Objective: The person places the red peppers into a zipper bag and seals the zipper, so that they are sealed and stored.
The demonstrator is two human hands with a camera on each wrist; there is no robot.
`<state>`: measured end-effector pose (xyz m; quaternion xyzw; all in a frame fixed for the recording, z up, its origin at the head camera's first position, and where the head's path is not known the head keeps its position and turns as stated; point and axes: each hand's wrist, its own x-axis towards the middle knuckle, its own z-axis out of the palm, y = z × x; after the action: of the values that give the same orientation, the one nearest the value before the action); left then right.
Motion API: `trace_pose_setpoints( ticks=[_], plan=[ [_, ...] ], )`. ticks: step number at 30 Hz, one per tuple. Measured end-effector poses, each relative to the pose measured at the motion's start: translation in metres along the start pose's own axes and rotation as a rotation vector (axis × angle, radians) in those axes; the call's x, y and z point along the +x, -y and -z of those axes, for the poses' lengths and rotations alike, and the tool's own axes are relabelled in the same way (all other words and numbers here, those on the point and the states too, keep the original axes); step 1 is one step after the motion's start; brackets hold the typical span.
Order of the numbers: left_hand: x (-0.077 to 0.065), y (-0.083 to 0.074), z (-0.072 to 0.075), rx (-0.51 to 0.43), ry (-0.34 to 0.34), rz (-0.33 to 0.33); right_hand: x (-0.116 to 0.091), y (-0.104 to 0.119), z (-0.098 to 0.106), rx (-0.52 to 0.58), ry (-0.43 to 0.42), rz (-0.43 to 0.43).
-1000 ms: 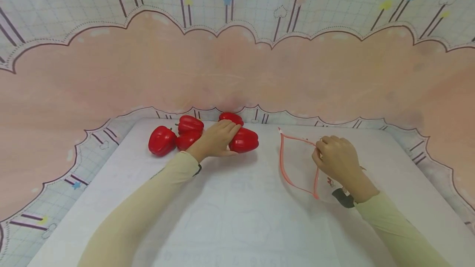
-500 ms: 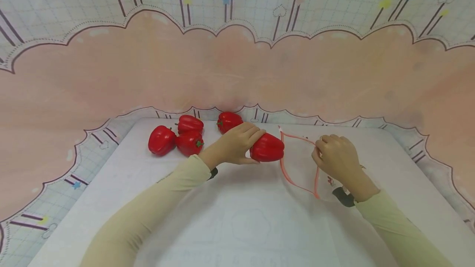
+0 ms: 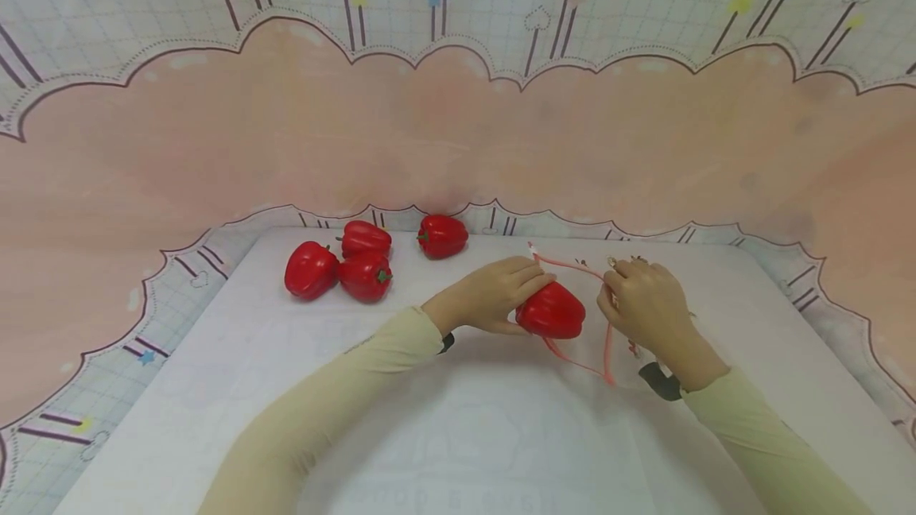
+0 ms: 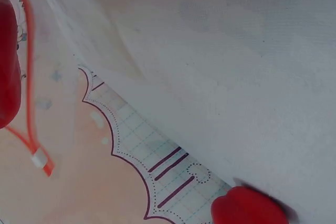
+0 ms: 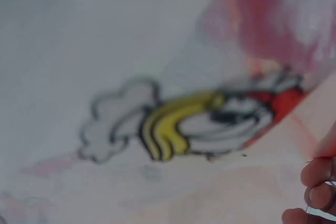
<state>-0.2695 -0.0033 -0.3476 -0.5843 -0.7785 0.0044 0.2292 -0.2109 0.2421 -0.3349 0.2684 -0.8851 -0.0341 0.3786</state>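
My left hand point(image 3: 497, 294) grips a red bell pepper point(image 3: 553, 311) by its near end, fingers on top and thumb below. The pepper's far end points right, at the mouth of a clear plastic zip bag with an orange-red rim point(image 3: 607, 356). That rim point(image 4: 30, 66) runs beside the pepper point(image 4: 8, 72) in the left wrist view, ending at a white slider point(image 4: 39, 157). My right hand point(image 3: 647, 310) pinches the bag's far side and keeps its mouth spread. A cartoon print point(image 5: 210, 124) on the clear film fills the right wrist view, with curled fingertips point(image 5: 317, 195) at the corner.
Several more red bell peppers lie on the white tabletop point(image 3: 429, 427): a cluster at the back left, including a left one point(image 3: 311, 270) and a front one point(image 3: 366, 276), plus a single pepper point(image 3: 442, 236) near the back edge. A patterned cloth point(image 3: 458, 133) rises behind.
My left hand has lifted the pepper from beside the back one and carried it right and nearer, to the bag's mouth. The right hand stays almost still; the bag's rim has shifted slightly.
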Motion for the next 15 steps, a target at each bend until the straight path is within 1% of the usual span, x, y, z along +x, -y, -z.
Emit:
trace_pose_setpoints(
  ticks=[5,8,11,15],
  plan=[
    [0.005,0.000,-0.008,-0.049,0.079,0.023,0.000,0.002,0.001,0.016,0.019,0.014],
    [0.006,0.001,-0.012,-0.060,0.116,0.039,0.000,0.004,0.002,0.020,0.042,0.030],
    [0.007,0.002,-0.015,-0.050,0.137,0.046,0.000,0.005,0.004,0.029,0.053,0.038],
    [0.009,0.003,-0.019,-0.045,0.152,0.054,0.001,0.007,0.003,0.035,0.045,0.035]
  ],
)
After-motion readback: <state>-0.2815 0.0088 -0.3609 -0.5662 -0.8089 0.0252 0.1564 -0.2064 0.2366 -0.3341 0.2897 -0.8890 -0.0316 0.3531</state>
